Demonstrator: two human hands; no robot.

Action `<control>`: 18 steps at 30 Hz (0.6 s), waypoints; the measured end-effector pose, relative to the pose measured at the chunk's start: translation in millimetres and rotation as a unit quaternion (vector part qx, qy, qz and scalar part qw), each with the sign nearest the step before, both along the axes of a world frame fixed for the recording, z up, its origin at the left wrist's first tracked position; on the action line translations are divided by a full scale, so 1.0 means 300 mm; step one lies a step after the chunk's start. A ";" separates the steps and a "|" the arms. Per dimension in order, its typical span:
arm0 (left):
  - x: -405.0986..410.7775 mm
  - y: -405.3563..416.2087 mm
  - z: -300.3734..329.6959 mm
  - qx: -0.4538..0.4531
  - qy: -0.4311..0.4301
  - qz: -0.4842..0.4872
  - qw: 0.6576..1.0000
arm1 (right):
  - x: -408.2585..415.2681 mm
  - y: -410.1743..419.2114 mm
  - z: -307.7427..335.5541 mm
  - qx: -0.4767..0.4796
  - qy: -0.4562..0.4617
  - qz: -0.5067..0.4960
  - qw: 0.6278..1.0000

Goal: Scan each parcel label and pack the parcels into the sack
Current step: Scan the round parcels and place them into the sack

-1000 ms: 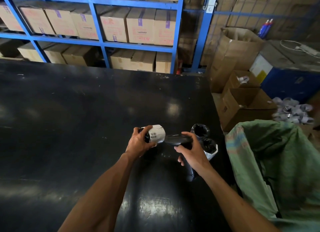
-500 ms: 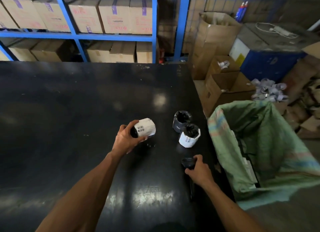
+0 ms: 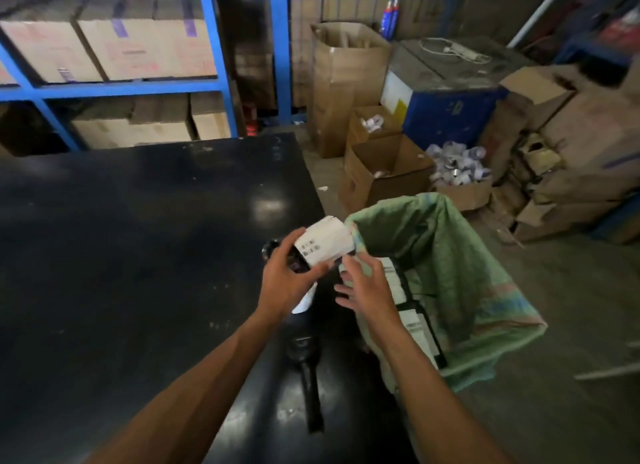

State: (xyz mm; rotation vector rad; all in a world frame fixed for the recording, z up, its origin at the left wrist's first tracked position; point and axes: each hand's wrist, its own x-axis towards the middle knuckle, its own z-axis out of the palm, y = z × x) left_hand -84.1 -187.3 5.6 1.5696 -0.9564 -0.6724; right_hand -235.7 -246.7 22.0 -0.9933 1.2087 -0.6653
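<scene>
A green woven sack (image 3: 446, 262) is seen open at the right of centre, and flat black parcels with white labels (image 3: 410, 311) are held inside it. Behind it, in the upper right of the frame, open cardboard boxes (image 3: 388, 176) are seen with small white rolls in and beside them. At the frame's centre, beside the sack's near rim, a small black parcel (image 3: 323, 243) wrapped in a white barcode label is gripped by the curled fingers of the left hand (image 3: 287, 280). The right hand (image 3: 367, 287) is held just beside it with fingers spread, nothing grasped. A black scanner (image 3: 306, 377) is laid on the glossy black table (image 3: 138, 255). Blue shelving (image 3: 214, 65) stacked with cartons is seen at upper left.
</scene>
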 end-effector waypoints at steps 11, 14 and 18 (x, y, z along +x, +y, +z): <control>-0.370 -0.404 -0.094 0.081 -0.097 -0.176 0.976 | -0.370 -0.466 -0.057 0.006 0.021 -0.112 0.994; -0.392 -0.500 -0.127 0.116 -0.238 -0.078 0.961 | -0.460 -0.598 -0.128 0.004 0.092 -0.111 0.990; -0.352 -0.637 -0.122 0.247 -0.263 0.035 0.932 | -0.535 -0.736 -0.280 -0.015 0.243 -0.030 0.969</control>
